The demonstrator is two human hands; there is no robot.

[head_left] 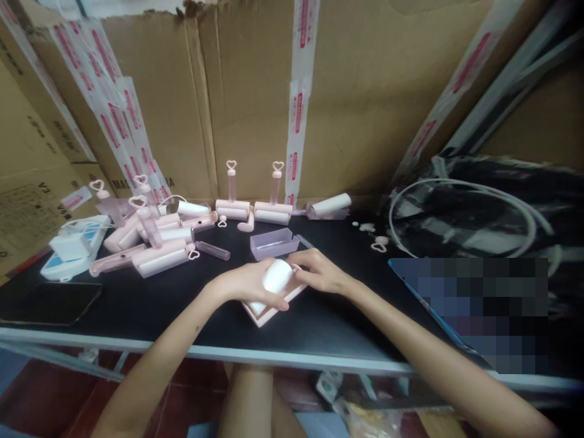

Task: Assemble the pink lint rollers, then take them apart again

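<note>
Near the front of the black table, my left hand is wrapped round a lint roller, with the thumb across its white roll and pink case. My right hand has its fingers bent at the roller's far right end, pinching it near a small pink loop; the exact grip is partly hidden. Just behind my hands lies a clear purplish cover, open side up, beside a clear handle piece.
Pink lint rollers with heart-topped handles lie in a pile at left; two more stand at the back. A phone, a power strip, a coiled white cable and small heart pieces surround them. Cardboard walls the back.
</note>
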